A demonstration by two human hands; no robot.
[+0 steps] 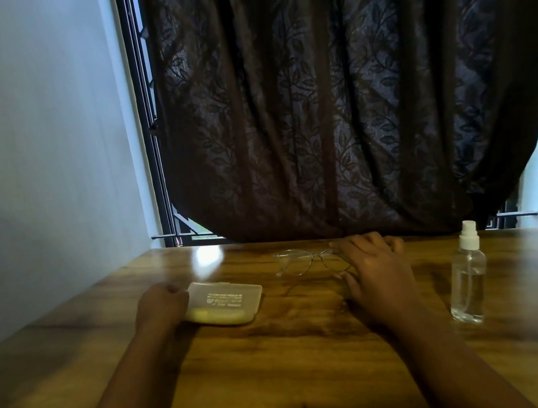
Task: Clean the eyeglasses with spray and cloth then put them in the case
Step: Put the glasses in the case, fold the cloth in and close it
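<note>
Thin-rimmed clear eyeglasses (294, 261) lie on the wooden table (299, 355) near its far edge. My right hand (372, 263) covers their right lens, thumb and fingers curled round the frame there. A translucent plastic case (227, 300) with white print lies closed left of centre, something yellow showing inside. My left hand (162, 303) rests at the case's left end with fingers curled against it. A clear spray bottle (467, 274) with a white cap stands upright at the right. No cloth shows on its own.
A dark leaf-patterned curtain (331, 91) hangs behind the table's far edge, over a barred window (154, 150). A white wall (28, 151) borders the table on the left. A bright reflection sits on the wood beyond the case.
</note>
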